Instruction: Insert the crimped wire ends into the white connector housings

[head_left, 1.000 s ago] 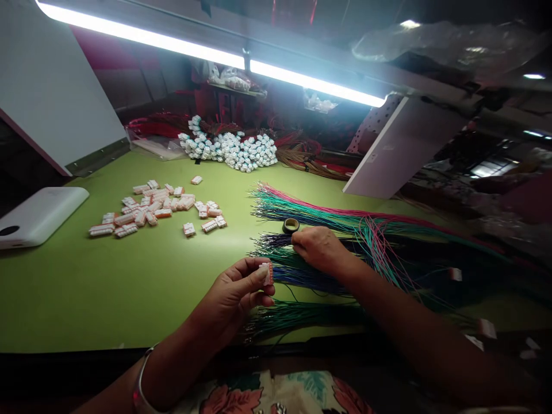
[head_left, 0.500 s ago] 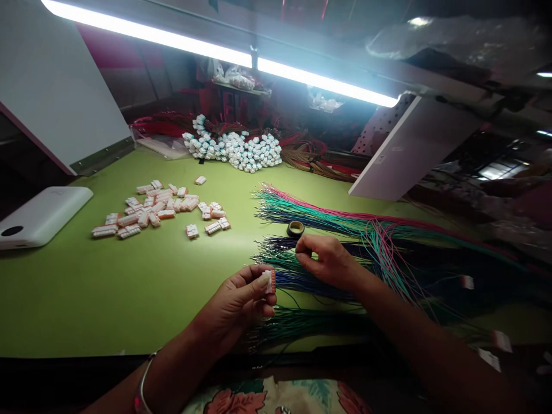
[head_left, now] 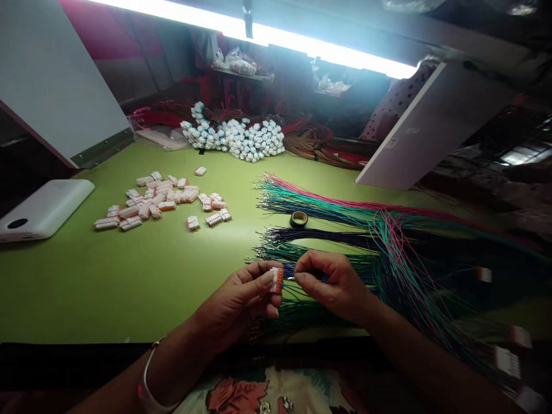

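My left hand [head_left: 244, 296] pinches a white and orange connector housing [head_left: 276, 280] between thumb and fingers, its orange face turned right. At least one blue wire enters that face. Just right of it, my right hand [head_left: 332, 282] is closed in a pinch on a thin wire, whose metal terminal [head_left: 291, 278] points toward the housing with a small gap. The wire's colour is hard to make out. Beneath and beyond both hands lie bundles of cut wires: dark ones [head_left: 328, 236], green ones [head_left: 297, 316], and a pink and turquoise bundle [head_left: 319, 202].
Loose connector housings [head_left: 159, 195] are scattered on the green table [head_left: 129, 287]. A white power bank [head_left: 56, 207] lies at left, a tape roll [head_left: 299, 219] among the wires. White connectors [head_left: 241, 141] are heaped at the back. A white panel [head_left: 401, 138] stands right.
My right hand has come down and nearer the housing, now with a wire terminal in its pinch. My left hand keeps its hold on the housing. The camera view has shifted slightly.
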Available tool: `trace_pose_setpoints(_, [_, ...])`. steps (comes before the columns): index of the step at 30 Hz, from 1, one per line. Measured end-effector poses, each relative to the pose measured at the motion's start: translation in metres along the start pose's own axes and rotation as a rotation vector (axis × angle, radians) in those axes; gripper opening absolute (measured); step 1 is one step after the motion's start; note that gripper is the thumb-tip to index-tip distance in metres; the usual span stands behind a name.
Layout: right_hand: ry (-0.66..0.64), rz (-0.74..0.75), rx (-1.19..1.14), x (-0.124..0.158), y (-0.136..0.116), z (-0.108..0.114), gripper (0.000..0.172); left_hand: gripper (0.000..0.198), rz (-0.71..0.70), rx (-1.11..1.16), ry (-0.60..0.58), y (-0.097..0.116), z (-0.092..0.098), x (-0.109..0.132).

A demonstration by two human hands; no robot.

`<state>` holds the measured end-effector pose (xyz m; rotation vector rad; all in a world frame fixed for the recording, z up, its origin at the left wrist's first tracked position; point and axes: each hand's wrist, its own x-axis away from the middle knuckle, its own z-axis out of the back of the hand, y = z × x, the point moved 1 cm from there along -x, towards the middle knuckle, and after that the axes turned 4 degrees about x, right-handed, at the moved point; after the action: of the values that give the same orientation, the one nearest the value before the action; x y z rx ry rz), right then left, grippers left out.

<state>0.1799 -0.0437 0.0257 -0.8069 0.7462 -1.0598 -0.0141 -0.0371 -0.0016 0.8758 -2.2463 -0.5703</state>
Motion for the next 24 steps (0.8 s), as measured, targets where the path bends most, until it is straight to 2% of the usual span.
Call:
trace_pose_setpoints(7, [0.049,0.093,0.087,0.007,0.001,-0.007,0.011,0.015,0.034,-0.031,0.004,-0.003,-0.002,-0.002])
trace_pose_setpoints(24, [0.083,0.007,0.062,0.011,0.001,-0.013,0.010,0.017,-0.026,-0.045,0.024,-0.006,-0.002,-0.003])
